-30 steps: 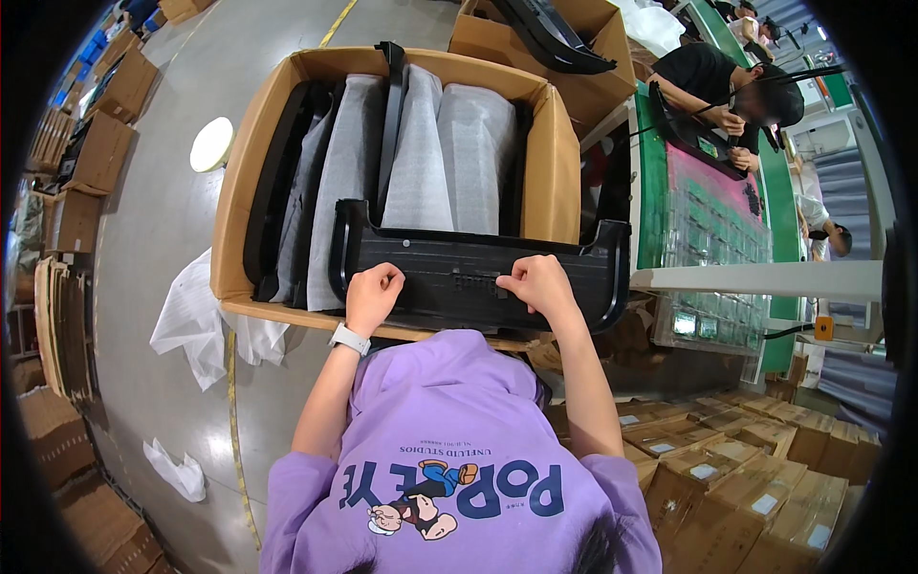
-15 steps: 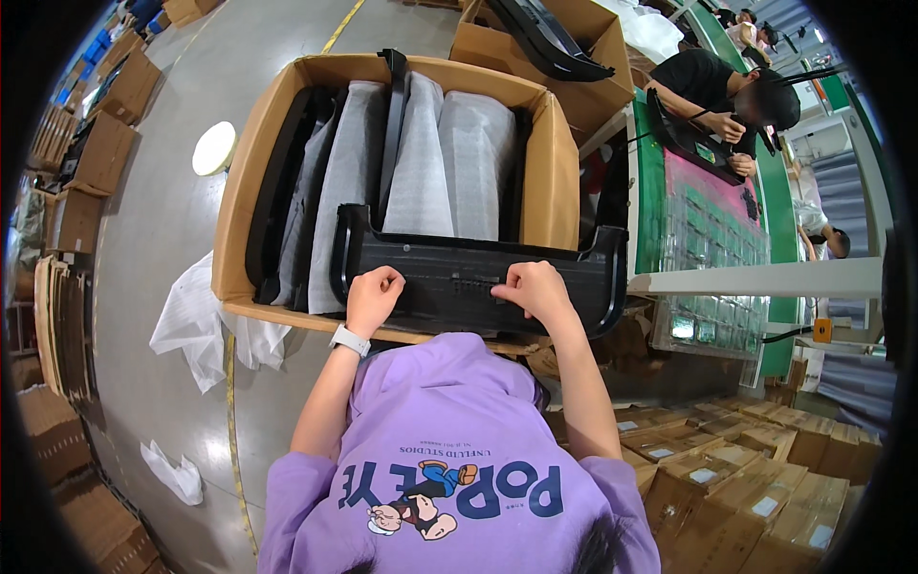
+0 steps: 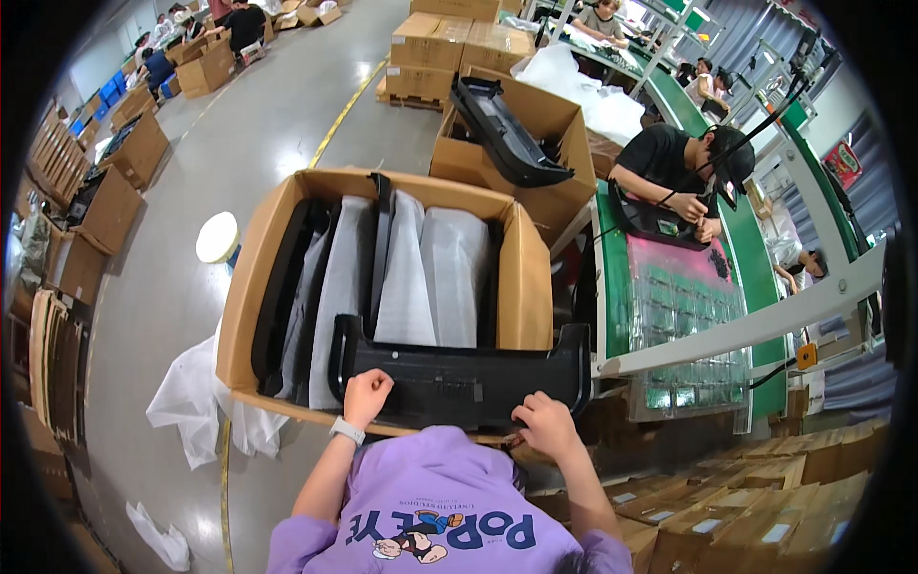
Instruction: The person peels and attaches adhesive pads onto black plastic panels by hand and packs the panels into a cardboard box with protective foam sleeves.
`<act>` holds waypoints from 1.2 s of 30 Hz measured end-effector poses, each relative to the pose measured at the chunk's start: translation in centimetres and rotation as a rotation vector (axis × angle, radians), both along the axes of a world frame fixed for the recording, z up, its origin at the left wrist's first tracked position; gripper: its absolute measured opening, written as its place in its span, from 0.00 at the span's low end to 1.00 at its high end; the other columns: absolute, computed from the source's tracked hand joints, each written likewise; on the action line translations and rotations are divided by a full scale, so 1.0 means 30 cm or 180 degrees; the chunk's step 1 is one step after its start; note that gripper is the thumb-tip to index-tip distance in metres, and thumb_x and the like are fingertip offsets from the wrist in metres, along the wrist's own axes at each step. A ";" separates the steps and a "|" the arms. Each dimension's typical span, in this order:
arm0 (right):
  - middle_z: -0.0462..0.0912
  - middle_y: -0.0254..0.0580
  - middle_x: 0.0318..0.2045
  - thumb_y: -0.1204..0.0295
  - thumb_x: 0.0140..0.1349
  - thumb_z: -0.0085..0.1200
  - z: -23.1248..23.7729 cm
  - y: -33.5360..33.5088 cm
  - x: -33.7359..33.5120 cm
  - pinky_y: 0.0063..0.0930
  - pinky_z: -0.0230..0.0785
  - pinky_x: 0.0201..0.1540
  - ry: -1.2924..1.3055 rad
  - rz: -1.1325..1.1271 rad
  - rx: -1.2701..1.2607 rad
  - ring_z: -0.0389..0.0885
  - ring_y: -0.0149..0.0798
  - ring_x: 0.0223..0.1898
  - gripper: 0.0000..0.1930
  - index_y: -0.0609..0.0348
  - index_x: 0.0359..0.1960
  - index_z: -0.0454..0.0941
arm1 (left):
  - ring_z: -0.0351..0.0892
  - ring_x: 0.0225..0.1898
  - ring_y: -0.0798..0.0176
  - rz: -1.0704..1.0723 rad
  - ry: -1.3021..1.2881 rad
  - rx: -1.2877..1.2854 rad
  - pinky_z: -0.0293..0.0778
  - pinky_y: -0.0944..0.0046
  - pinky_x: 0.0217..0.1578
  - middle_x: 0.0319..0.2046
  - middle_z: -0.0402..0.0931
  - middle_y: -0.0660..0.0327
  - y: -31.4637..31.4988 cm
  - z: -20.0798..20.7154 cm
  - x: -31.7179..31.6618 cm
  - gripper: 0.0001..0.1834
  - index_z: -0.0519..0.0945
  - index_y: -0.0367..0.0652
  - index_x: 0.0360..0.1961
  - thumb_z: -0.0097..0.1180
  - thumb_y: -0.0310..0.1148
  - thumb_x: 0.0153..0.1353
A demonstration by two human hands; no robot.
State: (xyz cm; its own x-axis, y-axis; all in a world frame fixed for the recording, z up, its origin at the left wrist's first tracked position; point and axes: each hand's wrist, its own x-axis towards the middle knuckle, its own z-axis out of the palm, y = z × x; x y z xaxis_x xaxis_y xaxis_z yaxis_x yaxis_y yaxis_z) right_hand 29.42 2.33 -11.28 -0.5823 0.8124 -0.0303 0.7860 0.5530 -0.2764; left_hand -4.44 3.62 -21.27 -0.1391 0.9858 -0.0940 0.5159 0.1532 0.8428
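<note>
A long black plastic panel (image 3: pixel 449 376) with upturned ends lies across the near side of an open cardboard carton (image 3: pixel 524 277). My left hand (image 3: pixel 368 397) is over the panel's left part, fingers curled and pinched together; whatever may be between them is too small to make out. Over the panel's right part, near its close edge, my right hand (image 3: pixel 547 424) is curled, with its fingertips bent down and partly hidden. Several more black panels (image 3: pixel 283 287) stand upright in the carton, some wrapped in white foam sheets (image 3: pixel 453 277).
At the right, a person (image 3: pixel 660 172) works on a black panel at a green bench (image 3: pixel 614 316) with clear trays (image 3: pixel 684 335). Another carton (image 3: pixel 564 196) with black parts stands beyond mine. White sheets (image 3: pixel 191 402) lie on the floor at left, near a round-topped stool (image 3: pixel 217 237). Stacked cartons (image 3: pixel 746 507) fill the lower right.
The view has tilted up, so the carton sits lower in it. My right hand has moved from the panel's middle toward its right end and near edge. My left hand stays pinched over the left part.
</note>
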 end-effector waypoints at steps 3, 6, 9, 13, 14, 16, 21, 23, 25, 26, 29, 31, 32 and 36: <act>0.71 0.34 0.24 0.74 0.39 0.59 -0.014 -0.012 0.008 0.31 0.69 0.26 0.0145 0.0011 0.0430 0.74 0.37 0.31 0.07 0.53 0.21 0.72 | 0.71 0.14 0.59 0.0161 -0.0010 0.0093 0.64 0.62 0.19 0.13 0.70 0.55 -0.009 0.028 0.003 0.07 0.79 0.38 0.24 0.57 0.31 0.52; 0.70 0.34 0.23 0.74 0.39 0.58 0.069 0.017 0.004 0.30 0.69 0.25 0.0188 0.0026 0.0543 0.74 0.37 0.30 0.07 0.53 0.20 0.71 | 0.70 0.15 0.58 0.0575 0.0316 0.0869 0.63 0.61 0.19 0.14 0.71 0.56 -0.045 0.089 0.000 0.06 0.78 0.39 0.26 0.56 0.30 0.55; 0.71 0.37 0.22 0.75 0.37 0.60 0.169 0.105 0.041 0.33 0.69 0.25 0.0381 -0.0151 0.0833 0.75 0.41 0.28 0.08 0.54 0.20 0.72 | 0.72 0.18 0.56 0.1262 0.0661 0.1373 0.64 0.60 0.20 0.17 0.72 0.56 -0.102 0.157 -0.035 0.07 0.77 0.41 0.29 0.50 0.31 0.61; 0.74 0.44 0.23 0.73 0.41 0.62 0.218 0.376 0.083 0.39 0.69 0.27 0.0822 -0.0732 0.1346 0.76 0.49 0.26 0.10 0.58 0.22 0.72 | 0.74 0.21 0.50 0.1414 0.0455 0.1031 0.66 0.55 0.22 0.18 0.73 0.54 -0.127 0.121 -0.094 0.12 0.76 0.42 0.28 0.45 0.35 0.65; 0.75 0.46 0.23 0.72 0.43 0.62 0.201 0.481 0.088 0.40 0.69 0.28 0.0897 -0.0889 0.1439 0.76 0.51 0.26 0.10 0.59 0.23 0.72 | 0.74 0.21 0.50 0.1449 0.0469 0.1022 0.66 0.55 0.22 0.18 0.73 0.54 -0.136 0.089 -0.095 0.12 0.76 0.42 0.28 0.45 0.35 0.65; 0.76 0.49 0.26 0.69 0.45 0.61 0.214 0.711 0.062 0.44 0.69 0.31 0.1010 -0.1376 0.1753 0.78 0.53 0.29 0.11 0.60 0.25 0.72 | 0.74 0.23 0.47 0.0956 0.1381 0.1063 0.67 0.53 0.23 0.19 0.74 0.53 -0.143 0.044 -0.085 0.12 0.74 0.41 0.26 0.44 0.33 0.64; 0.80 0.52 0.29 0.65 0.48 0.60 0.223 1.288 0.027 0.45 0.73 0.35 0.0111 -0.2264 0.1922 0.80 0.55 0.32 0.13 0.63 0.26 0.75 | 0.72 0.20 0.44 0.1261 0.1176 0.0994 0.65 0.50 0.20 0.19 0.73 0.52 -0.113 0.045 -0.066 0.12 0.72 0.42 0.22 0.47 0.33 0.62; 0.81 0.52 0.30 0.65 0.49 0.60 0.222 1.455 -0.020 0.44 0.74 0.37 -0.0074 -0.2450 0.1676 0.81 0.53 0.34 0.12 0.62 0.27 0.79 | 0.72 0.20 0.44 0.1305 0.1359 0.0803 0.64 0.50 0.19 0.18 0.72 0.52 -0.123 0.040 -0.068 0.12 0.71 0.42 0.21 0.47 0.33 0.62; 0.82 0.50 0.29 0.68 0.50 0.57 0.196 1.593 -0.069 0.43 0.74 0.38 -0.0019 -0.2553 0.1612 0.82 0.53 0.35 0.09 0.62 0.27 0.79 | 0.70 0.18 0.44 0.1311 0.1570 0.0632 0.63 0.50 0.18 0.16 0.70 0.51 -0.123 0.039 -0.071 0.13 0.69 0.42 0.20 0.49 0.34 0.60; 0.82 0.50 0.29 0.69 0.51 0.56 0.178 1.646 -0.101 0.44 0.74 0.39 -0.0009 -0.2601 0.1554 0.82 0.53 0.35 0.08 0.61 0.26 0.78 | 0.70 0.18 0.44 0.1371 0.1594 0.0622 0.63 0.50 0.18 0.16 0.70 0.51 -0.128 0.040 -0.069 0.13 0.69 0.42 0.20 0.49 0.34 0.60; 0.81 0.50 0.32 0.71 0.53 0.52 0.108 1.783 -0.181 0.43 0.74 0.40 -0.0113 -0.2543 0.1181 0.81 0.53 0.37 0.07 0.61 0.29 0.78 | 0.70 0.18 0.45 0.1358 0.1540 0.0581 0.63 0.51 0.19 0.15 0.69 0.52 -0.113 0.064 -0.062 0.13 0.69 0.42 0.18 0.51 0.33 0.59; 0.81 0.51 0.35 0.72 0.53 0.51 0.001 1.883 -0.163 0.43 0.74 0.40 -0.0041 -0.2245 0.1286 0.81 0.52 0.38 0.07 0.62 0.31 0.77 | 0.70 0.18 0.45 0.1353 0.1462 0.0503 0.63 0.51 0.19 0.16 0.69 0.52 -0.085 0.087 -0.049 0.13 0.69 0.42 0.18 0.51 0.33 0.59; 0.80 0.52 0.37 0.73 0.54 0.49 -0.023 1.893 -0.187 0.42 0.74 0.41 0.0028 -0.1916 0.1362 0.81 0.52 0.39 0.08 0.62 0.34 0.77 | 0.70 0.18 0.45 0.1373 0.1390 0.0392 0.63 0.51 0.19 0.16 0.69 0.52 -0.085 0.093 -0.049 0.13 0.69 0.41 0.18 0.51 0.33 0.59; 0.79 0.51 0.42 0.68 0.57 0.51 -0.030 1.924 -0.248 0.42 0.72 0.46 0.0229 -0.1807 0.1247 0.79 0.52 0.43 0.15 0.63 0.43 0.73 | 0.70 0.18 0.45 0.1320 0.1502 0.0375 0.63 0.51 0.19 0.16 0.69 0.51 -0.074 0.075 -0.058 0.13 0.69 0.41 0.19 0.50 0.33 0.59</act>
